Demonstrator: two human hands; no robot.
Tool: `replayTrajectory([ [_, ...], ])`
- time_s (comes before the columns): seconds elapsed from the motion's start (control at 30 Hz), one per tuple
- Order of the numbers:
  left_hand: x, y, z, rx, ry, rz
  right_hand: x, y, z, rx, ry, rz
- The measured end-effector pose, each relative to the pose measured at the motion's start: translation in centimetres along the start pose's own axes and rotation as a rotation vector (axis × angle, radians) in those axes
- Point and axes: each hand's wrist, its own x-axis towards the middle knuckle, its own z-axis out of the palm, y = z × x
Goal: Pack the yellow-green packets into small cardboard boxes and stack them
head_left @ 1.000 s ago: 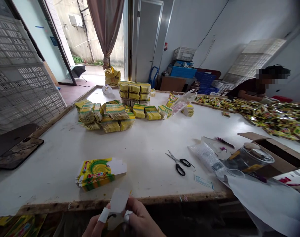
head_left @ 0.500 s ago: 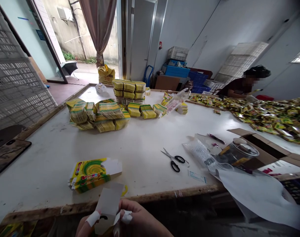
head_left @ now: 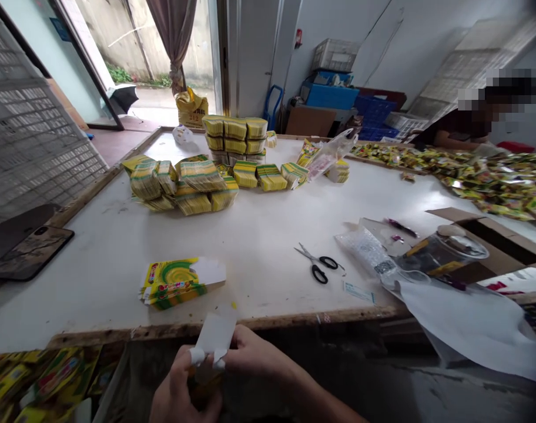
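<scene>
At the table's near edge, my left hand (head_left: 176,385) and my right hand (head_left: 254,353) are closed on one small carton (head_left: 217,335). Its pale inner flap stands up between my fingers, and its yellow body is partly hidden below them. White wrapping shows on both thumbs. Just beyond my hands, a stack of flattened yellow-green cartons (head_left: 175,282) lies on the white table (head_left: 259,247). Farther right are scissors (head_left: 316,262) with black handles, their blades pointing away to the left.
Bundled yellow-green cartons (head_left: 197,176) are piled at the back. A phone (head_left: 34,252) lies at left; a plastic tub (head_left: 444,252) and open cardboard box (head_left: 501,235) stand at right. A person (head_left: 462,126) sits behind heaped small packets (head_left: 479,170). More packets (head_left: 43,382) fill the lower left.
The view has tilted down and shifted, showing more of the packets at lower left. My hands have drawn closer together around the carton, and its flap stays upright.
</scene>
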Motion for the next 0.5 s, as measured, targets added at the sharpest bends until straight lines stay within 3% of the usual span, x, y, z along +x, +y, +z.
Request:
replayTrajectory([
  [0.13,0.5,0.9,-0.7,0.045,-0.105,0.01,-0.6,0.0,0.5,-0.09,0.032,-0.021],
  [0.33,1.7,1.5,-1.5,0.083,-0.2,0.093,-0.5,0.9,0.8,0.001,-0.029,-0.048],
  [0.5,2.2,2.0,-1.8,0.001,-0.285,-0.049,-0.5,0.7,0.6,-0.205,-0.077,-0.147],
])
